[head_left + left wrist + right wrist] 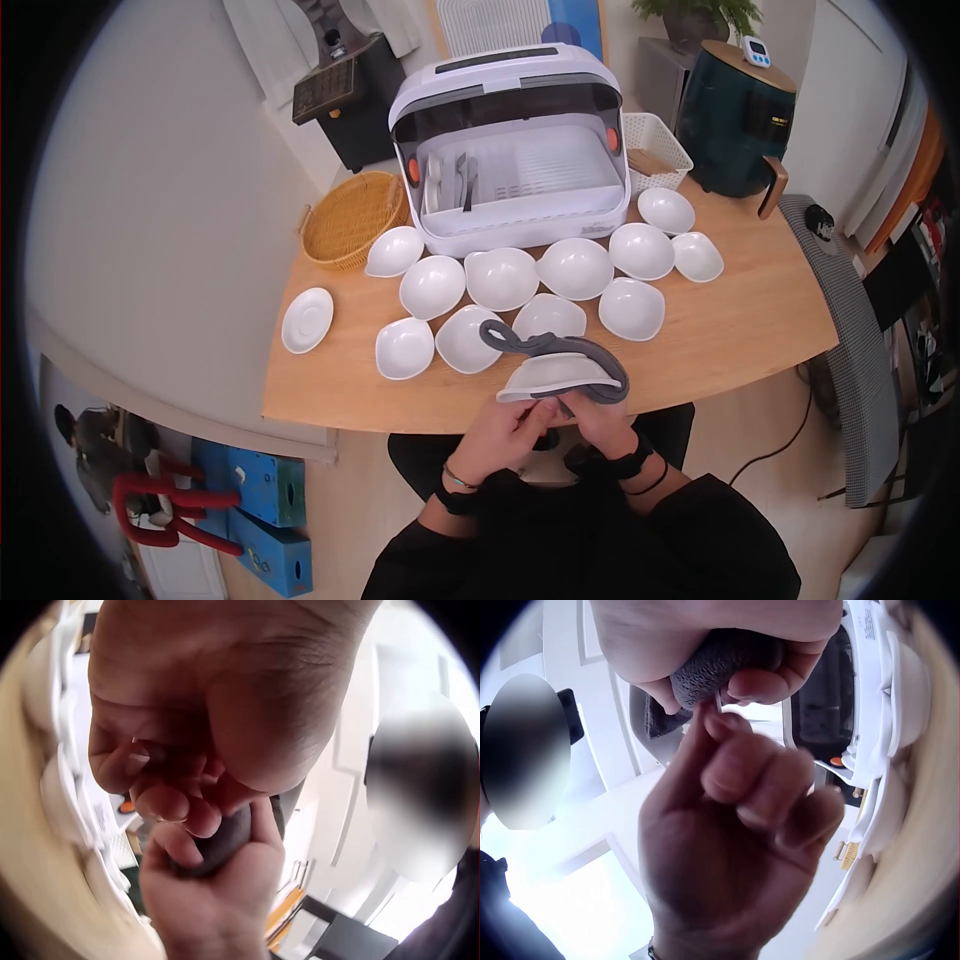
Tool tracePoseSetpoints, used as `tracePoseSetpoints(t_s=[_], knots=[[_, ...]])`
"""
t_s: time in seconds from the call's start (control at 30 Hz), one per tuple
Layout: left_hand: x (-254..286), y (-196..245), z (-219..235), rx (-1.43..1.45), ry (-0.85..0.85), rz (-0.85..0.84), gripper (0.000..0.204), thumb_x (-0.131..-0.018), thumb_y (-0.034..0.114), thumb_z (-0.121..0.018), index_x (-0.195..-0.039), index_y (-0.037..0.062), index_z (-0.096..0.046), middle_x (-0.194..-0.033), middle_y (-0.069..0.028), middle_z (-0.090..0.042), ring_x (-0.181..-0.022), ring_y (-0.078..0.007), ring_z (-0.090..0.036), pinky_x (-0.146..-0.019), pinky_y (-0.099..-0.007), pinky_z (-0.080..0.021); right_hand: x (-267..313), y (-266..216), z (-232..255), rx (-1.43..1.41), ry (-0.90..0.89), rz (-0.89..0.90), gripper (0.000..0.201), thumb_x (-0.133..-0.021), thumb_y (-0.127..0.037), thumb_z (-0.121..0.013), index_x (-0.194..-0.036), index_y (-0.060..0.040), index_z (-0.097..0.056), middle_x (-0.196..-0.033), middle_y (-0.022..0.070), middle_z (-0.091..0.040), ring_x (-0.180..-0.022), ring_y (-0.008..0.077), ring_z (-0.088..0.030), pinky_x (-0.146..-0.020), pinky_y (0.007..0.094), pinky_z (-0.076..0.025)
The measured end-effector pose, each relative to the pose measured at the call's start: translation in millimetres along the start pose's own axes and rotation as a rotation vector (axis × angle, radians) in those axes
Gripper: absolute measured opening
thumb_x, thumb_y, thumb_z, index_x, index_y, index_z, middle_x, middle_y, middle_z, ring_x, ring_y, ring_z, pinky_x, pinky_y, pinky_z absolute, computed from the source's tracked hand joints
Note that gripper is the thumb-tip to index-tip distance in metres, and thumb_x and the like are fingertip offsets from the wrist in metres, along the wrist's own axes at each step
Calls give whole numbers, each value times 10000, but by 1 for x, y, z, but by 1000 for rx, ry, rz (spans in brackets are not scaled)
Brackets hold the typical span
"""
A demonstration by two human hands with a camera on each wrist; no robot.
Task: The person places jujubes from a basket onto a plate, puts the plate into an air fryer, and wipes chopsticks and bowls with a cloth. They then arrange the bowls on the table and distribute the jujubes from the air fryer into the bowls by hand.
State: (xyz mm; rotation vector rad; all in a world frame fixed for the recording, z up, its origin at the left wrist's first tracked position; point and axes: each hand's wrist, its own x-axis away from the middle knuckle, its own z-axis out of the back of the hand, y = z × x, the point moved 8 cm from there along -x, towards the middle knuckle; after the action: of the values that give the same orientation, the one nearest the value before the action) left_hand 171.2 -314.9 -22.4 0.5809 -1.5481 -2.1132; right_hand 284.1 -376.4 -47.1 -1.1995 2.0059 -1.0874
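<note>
— Pinching what, exactly?
— Both sets of fingers (169, 802) were curled onto the grey cloth (590, 358), wrapped round a white bowl (553, 374).
— Held where?
— Left hand (503, 432) and right hand (598, 420) held it above the table (740, 320) edge, near other bowls (500, 278) and the dish cabinet (515, 140).

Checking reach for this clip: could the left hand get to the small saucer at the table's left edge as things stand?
Probably yes, once freed: the saucer lies alone on bare table, nothing blocking it. But the left hand is busy, holding the bowl and grey cloth with the right hand.
</note>
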Motion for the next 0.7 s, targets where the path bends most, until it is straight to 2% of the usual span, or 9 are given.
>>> tracePoseSetpoints(t_s=[0.03, 0.13, 0.23, 0.33, 0.4, 0.43, 0.53, 0.6, 0.7], knots=[[-1, 10, 11, -243, 52, -46, 232, -969, 207, -610, -846, 10, -624, -643, -92, -596, -529, -176, -535, -508, -286, -415, -2, -3, 9, 102, 31, 92, 503, -779, 21, -711, -1251, 48, -539, -1180, 115, -623, -1066, 172, -605, -933, 318, -487], [8, 46, 45, -229, 226, -198, 198, -922, 187, -674, -839, 15, -620, -658, -116, -575, -525, -200, -547, -489, -328, -410, -3, -8, 21, 149, 91, 183, 519, -766, 14, -732, -1248, 50, -544, -1164, 123, -636, -1046, 181, -615, -946, 329, -483], [12, 54, 41, -500, 202, -298, 159, -907, 141, -668, -827, 15, -615, -673, -135, -572, -547, -291, -566, -521, -383, -441, -2, 0, 22, 220, 82, 164, 527, -764, -4, -748, -1249, 50, -549, -1165, 124, -640, -1071, 191, -608, -967, 340, -470], [10, 43, 27, -557, 159, -282, 187, -950, 137, -595, -818, 4, -604, -671, -144, -584, -578, -348, -570, -545, -395, -463, 4, 5, 20, 233, 95, 209, 435, -817, -27, -721, -1217, 43, -564, -1079, 105, -658, -937, 164, -634, -819, 300, -524], [9, 14, 15, -214, 51, -58, 247, -997, 179, -532, -850, -7, -600, -645, -137, -576, -564, -294, -567, -530, -374, -449, 6, 15, 14, -38, 79, 71, 317, -877, -38, -670, -1173, 31, -582, -971, 80, -662, -769, 114, -617, -623, 241, -506], [9, 9, 6, -90, -25, 45, 310, -1027, 215, -477, -863, -7, -617, -604, -86, -578, -549, -183, -566, -523, -323, -439, 5, 13, 7, -36, 71, 70, 317, -877, -38, -670, -1173, 31, -582, -971, 80, -662, -769, 114, -617, -623, 241, -506], [9, 0, -9, 264, -5, 52, 343, -1030, 227, -470, -854, -4, -653, -588, -33, -577, -542, -95, -551, -519, -276, -429, 4, -10, -12, 79, 33, 287, 238, -915, -46, -625, -1140, 24, -592, -891, 59, -653, -649, 73, -569, -498, 206, -434], [11, 0, 1, 296, 50, 87, 354, -1021, 230, -493, -823, -2, -673, -556, -4, -562, -496, -86, -531, -490, -267, -416, -2, -9, -20, 204, -51, 228, 269, -910, -104, -600, -1149, 15, -566, -936, 77, -654, -588, 90, -550, -468, 225, -421], [19, 12, 45, -15, 316, 11, 376, -1014, 265, -526, -788, 7, -679, -519, 20, -526, -435, -76, -479, -434, -254, -368, -9, -14, -13, 364, 13, 310, 269, -922, -123, -590, -1161, -3, -563, -917, 64, -643, -600, 70, -532, -464, 220, -406]])
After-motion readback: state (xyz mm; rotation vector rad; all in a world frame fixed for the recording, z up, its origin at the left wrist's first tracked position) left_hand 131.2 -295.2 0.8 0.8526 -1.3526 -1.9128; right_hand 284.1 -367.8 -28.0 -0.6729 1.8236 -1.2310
